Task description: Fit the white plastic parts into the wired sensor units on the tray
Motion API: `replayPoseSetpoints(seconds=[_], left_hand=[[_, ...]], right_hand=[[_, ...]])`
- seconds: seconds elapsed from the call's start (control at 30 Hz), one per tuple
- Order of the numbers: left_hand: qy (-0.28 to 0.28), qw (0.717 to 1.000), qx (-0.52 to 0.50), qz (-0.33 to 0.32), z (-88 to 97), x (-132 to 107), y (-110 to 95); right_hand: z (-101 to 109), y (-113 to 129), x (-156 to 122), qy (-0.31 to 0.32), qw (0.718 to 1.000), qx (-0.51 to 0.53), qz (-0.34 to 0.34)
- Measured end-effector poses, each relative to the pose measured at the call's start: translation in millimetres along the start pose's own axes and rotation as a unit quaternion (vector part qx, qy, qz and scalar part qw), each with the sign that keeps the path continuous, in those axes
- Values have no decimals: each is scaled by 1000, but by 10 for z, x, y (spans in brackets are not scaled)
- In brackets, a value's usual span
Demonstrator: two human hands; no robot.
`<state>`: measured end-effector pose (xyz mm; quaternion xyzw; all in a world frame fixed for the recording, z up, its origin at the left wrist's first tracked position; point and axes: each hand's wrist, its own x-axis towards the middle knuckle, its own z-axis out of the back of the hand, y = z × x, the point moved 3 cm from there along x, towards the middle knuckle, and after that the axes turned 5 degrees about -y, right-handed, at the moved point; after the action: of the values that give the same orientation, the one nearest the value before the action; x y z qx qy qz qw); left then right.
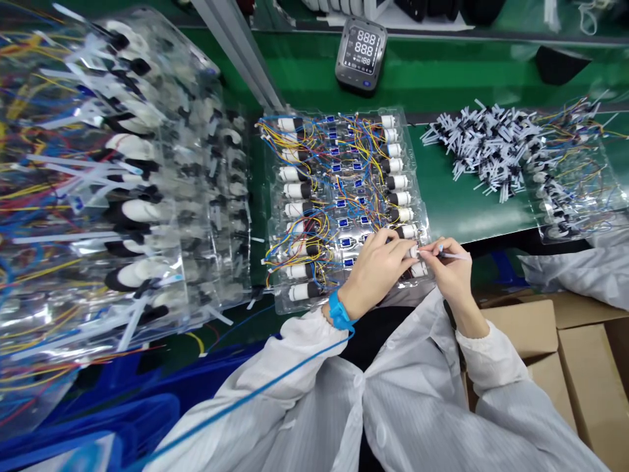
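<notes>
I have the green desk [442, 203] running across my whole view. At its left side I see a tall stack of clear trays [204, 298], crammed with black and white parts, loose wires and pale ties. Brown boxes [521, 328] sit below the desk edge on the right. In the middle I have one tray [411, 152] lying flat, with white cylinders in a column down each side, and yellow, blue and red wires and small blue parts between the columns. To its right I see a heap of black parts with white ties [486, 147], just beside another wired tray. Behind the middle tray stands a monitor [361, 56] with lit digits.

My left hand [378, 272], with a blue band [339, 311] at the wrist, reaches over the tray's lower right corner; its fingers pinch a small white piece [413, 252] just above the tray. My right hand [449, 265] meets it there, thumb and forefinger pinching a pale tie [457, 255] that sticks out to the right.
</notes>
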<state>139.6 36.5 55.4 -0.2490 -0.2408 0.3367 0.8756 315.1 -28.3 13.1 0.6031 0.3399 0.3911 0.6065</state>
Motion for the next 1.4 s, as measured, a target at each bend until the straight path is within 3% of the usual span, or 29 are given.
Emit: replayPoseSetpoints(seconds=[0.33,0.53,0.67,0.83,0.93,1.17,1.3,1.4], left_hand=[[-10,1000,9,-9,-22,42,-24],[0,1000,12,-18,-55,46,-28],[-11,1000,-5,-8,-68,31,3],[-30,1000,-6,0,-74,18,23],[-23,1000,-9,-5,-81,14,29],[-6,1000,-22,-2,-109,42,52],[34,999,33,-7,11,39,-113],[40,992,115,-25,247,5,-293]], right_hand=[[-46,-14,-35,-21,999,3,44],[-10,59,-21,-2,989,-75,131],[49,67,57,47,993,-57,94],[92,76,94,30,994,-44,100],[92,40,100,43,996,-44,69],[56,19,173,93,989,-104,54],[144,141,229,99,983,-141,62],[381,274,385,182,968,-156,75]])
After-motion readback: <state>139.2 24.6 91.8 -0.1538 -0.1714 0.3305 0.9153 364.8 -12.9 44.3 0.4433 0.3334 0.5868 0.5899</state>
